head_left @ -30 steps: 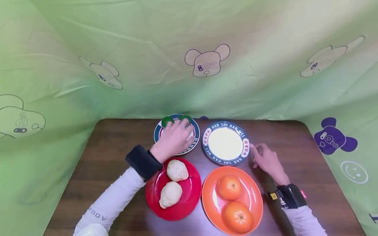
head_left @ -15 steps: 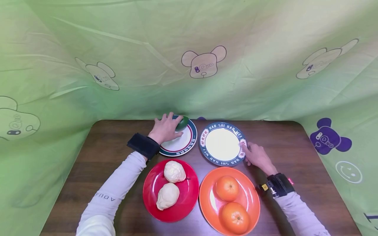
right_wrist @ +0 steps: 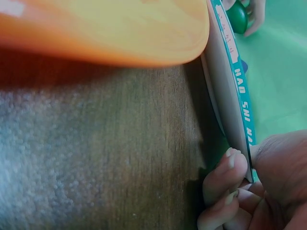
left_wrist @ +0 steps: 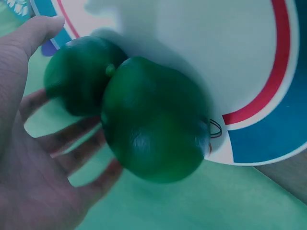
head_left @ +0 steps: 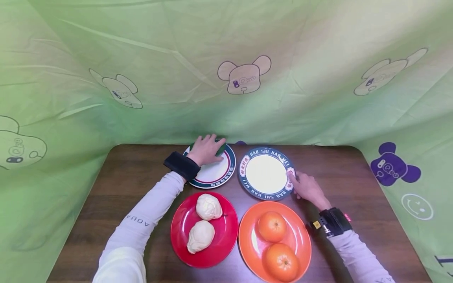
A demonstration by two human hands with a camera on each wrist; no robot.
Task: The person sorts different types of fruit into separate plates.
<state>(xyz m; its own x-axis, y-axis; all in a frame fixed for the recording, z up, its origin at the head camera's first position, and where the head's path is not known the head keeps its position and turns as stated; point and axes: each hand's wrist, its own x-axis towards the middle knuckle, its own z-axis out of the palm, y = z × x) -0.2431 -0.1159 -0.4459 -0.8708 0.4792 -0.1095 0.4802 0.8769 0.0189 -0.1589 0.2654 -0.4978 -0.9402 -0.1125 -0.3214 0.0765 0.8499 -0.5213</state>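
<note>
Two dark green, round fruits sit at the far side of a white plate with a red ring and blue rim; their exact kind is unclear. My left hand reaches over them from above. In the left wrist view its spread fingers lie behind the fruits, and the thumb stands apart from them. At the second plate, which has a blue rim with white lettering, my right hand pinches the right edge. The thumb lies on top and curled fingers are underneath.
A red plate with two pale, bun-like lumps stands nearer me. To its right, an orange plate bears two orange citrus fruits. A green printed cloth hangs behind the brown wooden table.
My left hand moved left off the plate's middle, then slid back right over the green fruits with fingers spread. My right hand went from beside the blue-rimmed plate to pinching its edge.
</note>
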